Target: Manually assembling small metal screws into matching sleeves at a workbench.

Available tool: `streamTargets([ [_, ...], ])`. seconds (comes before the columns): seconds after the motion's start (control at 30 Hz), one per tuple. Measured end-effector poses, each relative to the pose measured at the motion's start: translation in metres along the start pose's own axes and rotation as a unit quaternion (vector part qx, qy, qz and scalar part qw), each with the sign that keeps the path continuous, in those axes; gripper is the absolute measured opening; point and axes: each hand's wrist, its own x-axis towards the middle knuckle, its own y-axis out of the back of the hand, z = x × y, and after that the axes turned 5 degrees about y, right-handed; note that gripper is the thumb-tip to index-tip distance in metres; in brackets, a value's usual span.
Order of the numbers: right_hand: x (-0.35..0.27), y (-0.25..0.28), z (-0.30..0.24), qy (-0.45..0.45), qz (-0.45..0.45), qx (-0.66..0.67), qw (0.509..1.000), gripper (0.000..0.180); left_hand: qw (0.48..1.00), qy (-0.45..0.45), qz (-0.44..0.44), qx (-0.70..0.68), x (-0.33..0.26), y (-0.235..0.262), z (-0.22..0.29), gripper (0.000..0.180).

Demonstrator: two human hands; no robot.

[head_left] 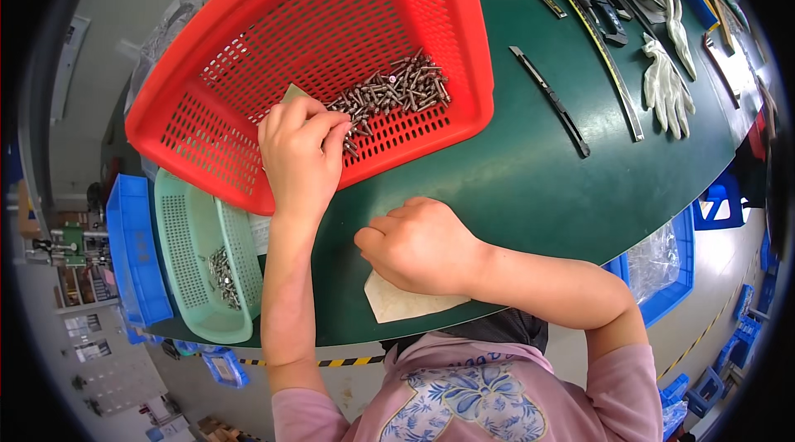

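Observation:
A tilted red plastic basket (476, 53) holds a heap of small metal bolt-like parts (410, 84). My left hand (302, 144) reaches over its near rim, fingers bent and pressed together beside the heap. Whatever those fingers hold, if anything, is hidden. A small yellowish piece (292, 93) shows just beyond the knuckles. Closed into a fist, my right hand (422, 245) rests low over the green table (480, 185). Under its heel lies a pale, flat cloth or paper piece (406, 301). The inside of the fist cannot be seen.
On the left, a green basket (178, 293) with small metal parts stands beside a blue bin (137, 252). A box cutter (551, 103), tape measure (596, 53) and white glove (665, 88) lie at the right. Blue crates stand beyond the table's right edge.

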Motion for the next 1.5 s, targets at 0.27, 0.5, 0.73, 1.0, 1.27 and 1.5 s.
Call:
streamTargets([
  [0.27, 0.002, 0.001, 0.000, 0.000, -0.018, 0.009, 1.000, 0.013, 1.000, -0.010, -0.019, -0.012, -0.004, 0.005, -0.002, 0.008],
  [0.5, 0.012, 0.020, 0.005, -0.079, 0.184, 0.007, 0.980, 0.023, 0.798, 0.288, -0.051, -0.528, -0.043, 0.027, 0.024, 0.009],
  [0.73, 0.015, 0.021, 0.016, 0.017, 0.261, -0.006, 0.965, 0.021, 0.670, 0.360, -0.115, -0.639, -0.066, 0.028, 0.031, 0.011],
  [1.0, 0.018, 0.029, 0.020, 0.032, 0.251, -0.021, 0.967, 0.018, 0.701, 0.310, -0.126, -0.630, -0.055, 0.027, 0.027, 0.012],
  [1.27, 0.019, 0.035, 0.032, -0.051, 0.288, -0.062, 0.954, 0.011, 0.995, -0.020, -0.100, -0.001, -0.018, 0.019, -0.002, 0.024],
  [1.5, 0.019, 0.034, 0.028, -0.057, 0.285, -0.042, 0.956, 0.010, 0.982, -0.137, -0.108, 0.078, -0.004, 0.015, -0.001, 0.018],
])
